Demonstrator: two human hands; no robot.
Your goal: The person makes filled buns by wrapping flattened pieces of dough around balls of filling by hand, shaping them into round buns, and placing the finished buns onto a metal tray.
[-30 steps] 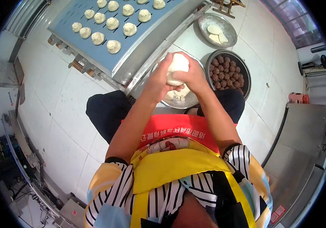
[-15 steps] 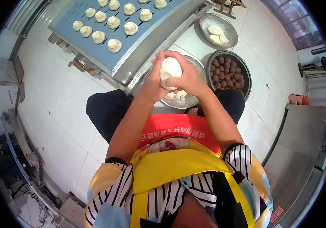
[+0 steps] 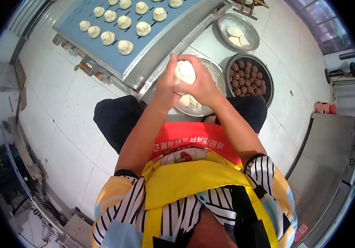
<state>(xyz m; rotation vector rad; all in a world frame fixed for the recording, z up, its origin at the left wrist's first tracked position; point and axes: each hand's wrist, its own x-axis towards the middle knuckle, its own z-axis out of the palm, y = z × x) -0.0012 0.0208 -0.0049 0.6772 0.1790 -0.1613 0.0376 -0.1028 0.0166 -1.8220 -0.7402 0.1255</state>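
Note:
A white dough ball (image 3: 185, 72) is cupped between both of my hands, above a metal bowl (image 3: 218, 78) on the floor. My left hand (image 3: 167, 84) is wrapped round its left side, thumb pointing up. From the right, my right hand (image 3: 202, 84) grips the same ball, its thumb across the lower part. Flattened and small dough pieces (image 3: 190, 101) lie in the bowl just below my hands. The undersides of the ball and some fingers are hidden.
Shaped dough buns (image 3: 125, 47) sit in rows on a blue slotted surface (image 3: 90, 49) at upper left. A dark bowl (image 3: 270, 84) of brown balls and a metal bowl (image 3: 254, 35) with flat dough pieces stand at right. A wooden stool (image 3: 247, 9) is beyond.
Both hands have shifted slightly left with the dough ball and changed their grip round it. The ball looks more enclosed by the fingers than before.

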